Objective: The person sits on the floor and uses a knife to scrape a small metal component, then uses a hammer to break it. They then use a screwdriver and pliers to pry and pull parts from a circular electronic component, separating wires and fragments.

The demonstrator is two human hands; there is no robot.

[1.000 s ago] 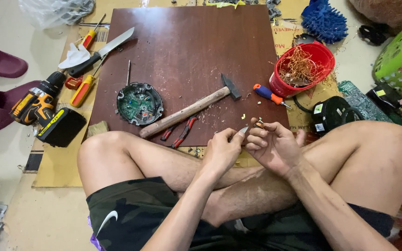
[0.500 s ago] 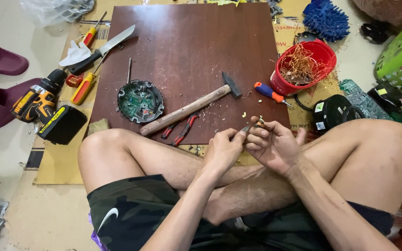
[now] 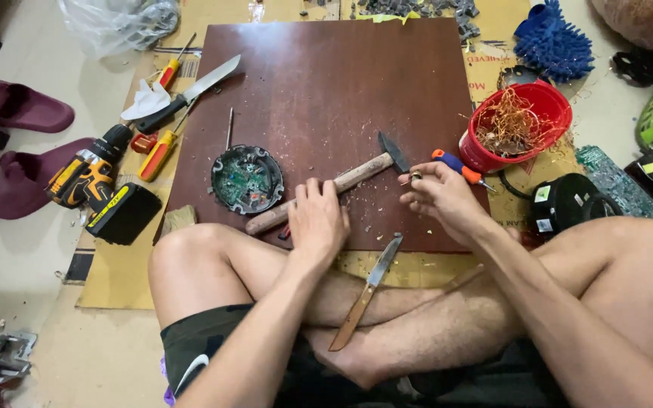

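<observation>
I'm seeing my left hand [image 3: 317,221] lying palm down at centre frame, fingers curled loosely over the wooden hammer [image 3: 334,189] handle on the brown board [image 3: 326,83]. Right of it, my right hand [image 3: 440,198] is pinching a small metal piece [image 3: 414,177] between fingertips. Upper right, the red bowl [image 3: 549,102] is holding tangled copper wire [image 3: 509,125].
</observation>
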